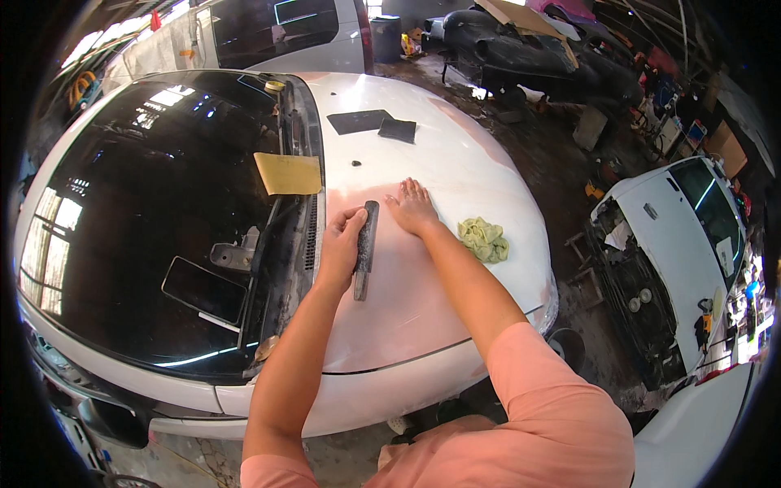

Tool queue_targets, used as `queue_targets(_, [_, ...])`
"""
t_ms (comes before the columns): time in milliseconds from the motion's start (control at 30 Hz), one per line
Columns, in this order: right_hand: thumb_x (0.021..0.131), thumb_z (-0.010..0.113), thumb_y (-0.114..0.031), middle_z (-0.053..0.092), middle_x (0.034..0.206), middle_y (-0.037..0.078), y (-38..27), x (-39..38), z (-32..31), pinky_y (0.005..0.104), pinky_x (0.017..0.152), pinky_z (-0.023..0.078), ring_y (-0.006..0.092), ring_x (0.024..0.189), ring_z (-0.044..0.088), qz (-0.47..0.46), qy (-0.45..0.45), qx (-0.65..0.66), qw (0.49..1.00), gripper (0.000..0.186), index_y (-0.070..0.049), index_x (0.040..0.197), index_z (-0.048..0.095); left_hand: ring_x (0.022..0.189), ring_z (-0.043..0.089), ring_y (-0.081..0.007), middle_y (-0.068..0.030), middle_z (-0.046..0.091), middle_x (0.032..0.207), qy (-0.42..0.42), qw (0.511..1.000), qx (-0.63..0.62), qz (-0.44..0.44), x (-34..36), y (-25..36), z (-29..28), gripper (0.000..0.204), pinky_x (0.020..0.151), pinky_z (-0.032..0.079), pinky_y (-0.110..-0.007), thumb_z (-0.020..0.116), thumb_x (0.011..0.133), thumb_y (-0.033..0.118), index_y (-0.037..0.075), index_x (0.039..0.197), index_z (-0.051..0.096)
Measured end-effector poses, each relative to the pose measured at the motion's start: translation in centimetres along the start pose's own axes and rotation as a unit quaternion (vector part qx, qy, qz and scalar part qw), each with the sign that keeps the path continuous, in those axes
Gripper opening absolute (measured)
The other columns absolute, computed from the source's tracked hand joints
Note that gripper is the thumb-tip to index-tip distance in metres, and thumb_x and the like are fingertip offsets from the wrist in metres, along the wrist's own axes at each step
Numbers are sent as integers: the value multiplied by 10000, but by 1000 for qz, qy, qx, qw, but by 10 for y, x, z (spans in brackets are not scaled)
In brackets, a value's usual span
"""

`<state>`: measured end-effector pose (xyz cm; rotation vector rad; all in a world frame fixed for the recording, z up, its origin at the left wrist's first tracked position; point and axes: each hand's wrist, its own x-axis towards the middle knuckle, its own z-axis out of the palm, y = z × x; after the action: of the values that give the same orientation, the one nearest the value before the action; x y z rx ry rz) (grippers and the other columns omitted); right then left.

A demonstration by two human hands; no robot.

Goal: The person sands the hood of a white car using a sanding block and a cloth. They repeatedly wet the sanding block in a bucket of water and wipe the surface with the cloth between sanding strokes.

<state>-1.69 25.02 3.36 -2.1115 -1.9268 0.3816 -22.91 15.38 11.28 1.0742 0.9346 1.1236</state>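
My left hand (345, 241) grips a long narrow sanding block (361, 285) wrapped in dark sandpaper, held over the car hood (407, 313) near the windshield edge. My right hand (412, 208) lies flat on the hood just beyond it, fingers stretched out on the edge of a pinkish patch. White paint surrounds that patch. A crumpled yellow-green cloth (483, 240) rests right of my right forearm. Farther up the hood lie a dark sheet of sandpaper (356, 122) and a smaller dark piece (398, 131), which overlap.
A yellow sheet (289, 174) lies across the windshield's lower edge. On the glass is a phone (204, 290). A roll of tape (274, 86) sits by the far wiper area. A white car with its front stripped (679, 244) stands at right, and a silver vehicle (285, 61) beyond the windshield.
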Motion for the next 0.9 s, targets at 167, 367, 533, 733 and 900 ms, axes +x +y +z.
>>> queue_targets(167, [1088, 233, -597, 83, 1757, 210, -1, 6, 0, 455, 1327, 38, 328, 1637, 57, 2, 9, 0, 1000, 862, 44, 1659, 149, 750, 551, -49, 9, 652, 920, 4, 1000, 10, -3, -2, 7, -2, 304, 656, 449, -222, 656, 1048, 276, 16, 1204, 672])
queue_targets(367, [1098, 230, -574, 103, 1753, 219, 3, -50, 1, 462, 1326, 54, 334, 1635, 70, 71, 19, -6, 997, 841, 55, 1652, 164, 771, 563, -57, 9, 654, 920, 15, 1000, 11, 24, 4, 5, -3, 304, 688, 465, -231, 656, 1048, 277, 18, 1205, 677])
queue_targets(533, [1104, 241, -546, 142, 1743, 231, 6, -113, 5, 456, 1324, 79, 341, 1631, 92, 62, 46, 15, 997, 818, 68, 1643, 193, 667, 536, -33, 53, 626, 826, 28, 999, -15, 42, 10, 0, 0, 232, 602, 438, -214, 685, 1037, 268, 58, 1135, 698])
queue_targets(733, [1112, 277, -501, 193, 1724, 254, 21, -196, 17, 469, 1321, 100, 356, 1624, 117, 15, 62, -22, 998, 782, 93, 1619, 251, 868, 634, -108, -75, 646, 1065, -25, 998, -33, 52, 1, 0, 6, 597, 739, 527, -265, 725, 1003, 242, 59, 1501, 452])
queue_targets(900, [1104, 362, -463, 257, 1693, 278, 24, -271, 22, 490, 1310, 146, 382, 1602, 189, -38, 98, 11, 994, 745, 106, 1584, 325, 964, 652, -135, -94, 615, 1159, -35, 998, -13, 49, -15, 7, 11, 735, 757, 551, -289, 761, 973, 264, 22, 1550, 374])
